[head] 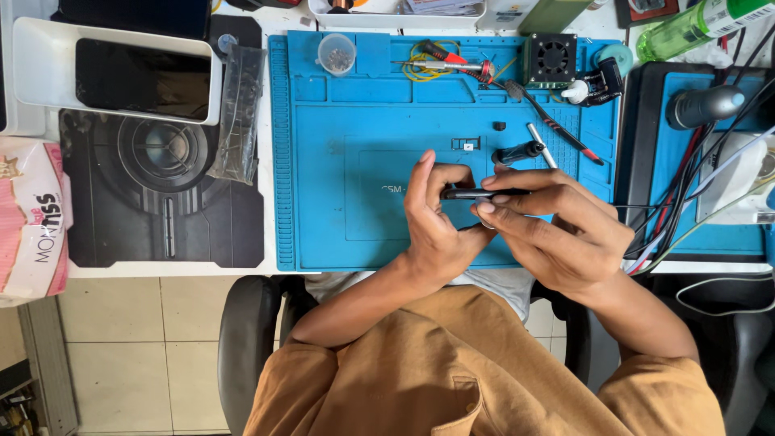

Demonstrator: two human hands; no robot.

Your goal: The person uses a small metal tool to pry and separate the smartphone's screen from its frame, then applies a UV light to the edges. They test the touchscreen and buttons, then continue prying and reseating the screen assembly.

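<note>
Centrally, just below mid-frame, both hands hold a thin dark flat device point(484, 194), seen edge-on, above the blue silicone work mat point(339, 161) that covers the white counter point(266, 97). The left hand point(432, 222) grips the device's left end, fingers point(442, 173) curled closed around it. The right hand point(549, 234) clamps the right portion, fingers point(504, 211) pressed flat along its lower edge and closed on it.

Just above the hands on the mat lie a short black-handled tool point(517, 152), a silver rod point(541, 144), a small metal tray piece point(467, 145) and a tiny black cap point(500, 126). A long black probe with red tip point(557, 125) lies diagonally toward the upper right. At the mat's top edge stand a small clear round container of screws point(337, 53), red-handled tweezers over a yellow wire coil point(444, 60) and a small black fan module point(550, 58).

At upper left of the frame, a white tray point(24, 64) carries a dark-screened phone point(141, 79), beside a clear plastic bag point(238, 113) on a black printed mat point(161, 210). A pink and white tissue pack point(32, 218) sits at the left edge. A cable bundle point(686, 202) runs along the right side.
</note>
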